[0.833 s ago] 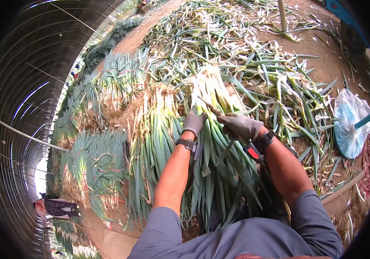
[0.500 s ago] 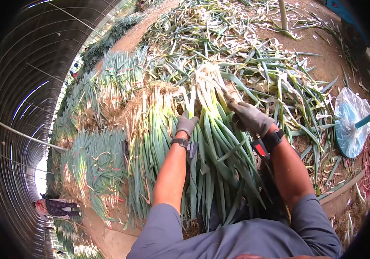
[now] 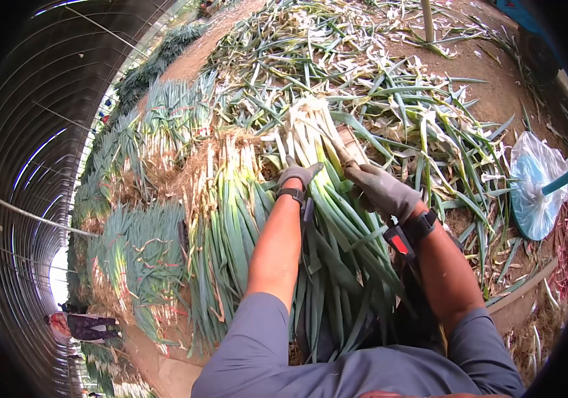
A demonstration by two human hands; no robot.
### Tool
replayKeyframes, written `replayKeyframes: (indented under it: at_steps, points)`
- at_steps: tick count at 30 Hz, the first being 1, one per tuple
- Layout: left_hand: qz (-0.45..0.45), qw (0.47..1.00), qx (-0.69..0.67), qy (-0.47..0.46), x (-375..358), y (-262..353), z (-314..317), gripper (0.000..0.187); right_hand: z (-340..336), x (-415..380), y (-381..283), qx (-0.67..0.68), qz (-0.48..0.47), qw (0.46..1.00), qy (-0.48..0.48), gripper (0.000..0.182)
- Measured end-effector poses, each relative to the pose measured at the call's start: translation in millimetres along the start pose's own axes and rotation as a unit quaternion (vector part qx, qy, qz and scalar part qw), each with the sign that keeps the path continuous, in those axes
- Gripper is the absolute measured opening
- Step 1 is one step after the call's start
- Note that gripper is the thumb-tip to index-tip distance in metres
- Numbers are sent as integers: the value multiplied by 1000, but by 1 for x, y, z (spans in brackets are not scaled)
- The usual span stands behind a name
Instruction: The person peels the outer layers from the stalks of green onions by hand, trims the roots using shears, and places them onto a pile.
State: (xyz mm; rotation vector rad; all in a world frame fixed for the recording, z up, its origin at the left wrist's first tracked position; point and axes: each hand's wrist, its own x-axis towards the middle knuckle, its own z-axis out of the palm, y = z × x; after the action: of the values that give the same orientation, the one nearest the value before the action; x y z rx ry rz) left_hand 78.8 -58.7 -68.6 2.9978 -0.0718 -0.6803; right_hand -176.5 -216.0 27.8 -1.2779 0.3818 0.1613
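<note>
My left hand (image 3: 299,175), in a grey glove, is closed against the left side of a bunch of long green onions (image 3: 327,179), its thumb stretched across the stalks. Some of its fingers are hidden. On the bunch's right side, my gloved right hand (image 3: 385,190) is closed around a brownish, dry-skinned green onion stalk (image 3: 338,151); its fingertips are partly hidden. The bunch lies with white ends away from me and green leaves trailing toward my lap. A separate pale stalk (image 3: 281,143) stands just beyond my left hand.
More green onions (image 3: 234,192) lie left of the bunch, roots outward. Tied bundles (image 3: 145,242) stand in rows farther left. Stripped leaves (image 3: 423,119) cover the ground ahead and right. A clear plastic bag (image 3: 536,186) with something blue sits at right. A person (image 3: 85,326) is far left.
My left hand has moved right and slightly up, from a separate pale stalk to the main bunch. My right hand stays at the bunch's right side, shifted slightly.
</note>
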Motion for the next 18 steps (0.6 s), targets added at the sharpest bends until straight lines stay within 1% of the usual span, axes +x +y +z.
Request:
replayKeyframes:
  at_steps: [1, 2, 3, 4, 5, 6, 8, 9, 12, 13, 16, 17, 18]
  points:
    - [9, 999, -40, -1, 16, -3, 8, 151, 2, -1, -2, -2, 5, 1000, 1, 44]
    - [45, 994, -101, -15, 33, -13, 15, 148, 1, -3, -4, -8, 6, 1000, 1, 47]
    - [98, 981, -150, -76, 35, -22, 8, 147, 1, -3, -6, -12, 7, 1000, 0, 50]
    - [134, 977, -151, -72, 36, -26, 5, 130, 1, -3, -7, -16, 7, 1000, -1, 53]
    - [171, 971, -151, -67, 35, -30, 3, 114, -1, -3, -7, -34, 11, 999, 1, 46]
    - [207, 965, -151, -63, 35, -34, 0, 99, -1, -2, -8, -25, 9, 1000, 1, 46]
    - [176, 968, -150, -99, 32, -29, -9, 79, -3, -2, -8, -12, 10, 1000, 0, 46]
    - [180, 962, -116, -171, 36, -26, -19, 101, -5, -3, -8, -9, 7, 1000, -1, 47]
    - [165, 982, -70, -57, 32, -20, 1, 126, -4, -6, -9, -2, 3, 1000, 3, 50]
    - [151, 985, -43, -75, 52, -20, 17, 143, -3, -6, -10, -3, 6, 1000, 8, 49]
    - [185, 972, -139, -45, 28, -27, 5, 141, -7, -4, -10, 8, -2, 1000, -2, 49]
    - [196, 956, -207, -73, 29, -35, 3, 139, -9, -4, -10, 12, -5, 1000, -10, 48]
    - [169, 923, -324, -119, 3, -36, -10, 131, -9, -5, -11, 2, -7, 1000, -3, 48]
